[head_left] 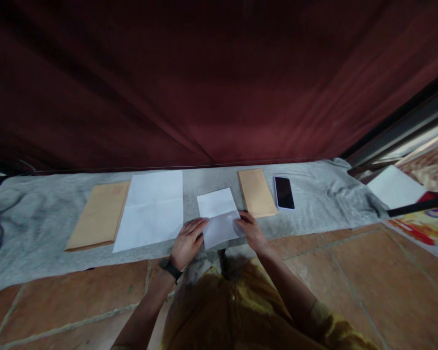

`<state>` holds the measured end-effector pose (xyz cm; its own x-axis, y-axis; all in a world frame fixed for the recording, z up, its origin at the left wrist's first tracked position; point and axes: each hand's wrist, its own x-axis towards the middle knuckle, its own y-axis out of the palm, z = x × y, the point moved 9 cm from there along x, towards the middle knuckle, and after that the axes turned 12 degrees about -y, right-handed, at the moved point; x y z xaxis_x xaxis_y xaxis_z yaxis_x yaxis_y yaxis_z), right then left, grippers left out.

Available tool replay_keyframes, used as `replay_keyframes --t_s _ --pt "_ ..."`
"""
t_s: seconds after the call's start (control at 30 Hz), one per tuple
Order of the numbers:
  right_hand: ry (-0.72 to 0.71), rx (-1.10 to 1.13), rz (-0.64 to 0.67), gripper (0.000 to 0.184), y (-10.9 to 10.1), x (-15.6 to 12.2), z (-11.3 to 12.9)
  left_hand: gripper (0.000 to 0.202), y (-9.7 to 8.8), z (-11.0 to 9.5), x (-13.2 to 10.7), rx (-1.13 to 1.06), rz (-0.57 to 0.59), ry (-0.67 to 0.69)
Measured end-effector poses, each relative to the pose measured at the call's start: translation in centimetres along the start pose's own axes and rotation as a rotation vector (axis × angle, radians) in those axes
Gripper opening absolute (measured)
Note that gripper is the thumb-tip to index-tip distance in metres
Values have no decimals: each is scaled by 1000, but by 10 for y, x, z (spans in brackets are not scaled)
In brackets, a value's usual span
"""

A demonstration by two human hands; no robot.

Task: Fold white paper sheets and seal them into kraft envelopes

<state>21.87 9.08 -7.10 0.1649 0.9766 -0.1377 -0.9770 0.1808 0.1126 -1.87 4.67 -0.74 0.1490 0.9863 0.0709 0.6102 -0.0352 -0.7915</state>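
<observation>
A small white sheet of paper [217,203] lies in front of me, its near part bent up along a crosswise fold. My left hand [188,238], with a dark watch on the wrist, grips the sheet's left edge near that fold. At the right edge my right hand [251,231] pinches the same sheet, its thumb partly hidden by the paper. Close beyond the right hand lies a stack of small brown envelopes [256,192]. A larger white sheet [151,209] rests left of my left hand, with a faint crease across it.
Large brown envelopes [99,214] lie at the left, against the big white sheet. A phone [284,193] sits right of the small envelopes. Everything rests on a grey cloth [324,194] over a narrow surface. A dark red curtain [219,97] hangs behind; tiled floor [353,267] shows below.
</observation>
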Motion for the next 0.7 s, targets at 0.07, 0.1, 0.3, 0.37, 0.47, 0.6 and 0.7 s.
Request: replay_keyframes --t_s 0.07,0.1,0.3,0.37,0.47,0.6,0.7 --pt "-40 -20 21 53 -3 -1 3 62 1 -1 -2 7 10 17" --pt "-41 -27 45 56 -3 -2 2 64 2 -1 -4 14 17 28" --pt "-31 -91 152 47 -4 -11 4 62 6 -3 -10 43 83 56" --pt "12 -33 191 43 -6 -14 3 58 5 0 -9 6 91 45" --pt "-11 3 313 39 -5 -19 6 54 3 5 -7 -44 98 30" --pt "-409 -378 376 32 -9 -22 35 52 3 4 -6 -18 121 44" --pt "-667 -688 399 41 -4 -30 49 55 4 -2 -7 75 162 80"
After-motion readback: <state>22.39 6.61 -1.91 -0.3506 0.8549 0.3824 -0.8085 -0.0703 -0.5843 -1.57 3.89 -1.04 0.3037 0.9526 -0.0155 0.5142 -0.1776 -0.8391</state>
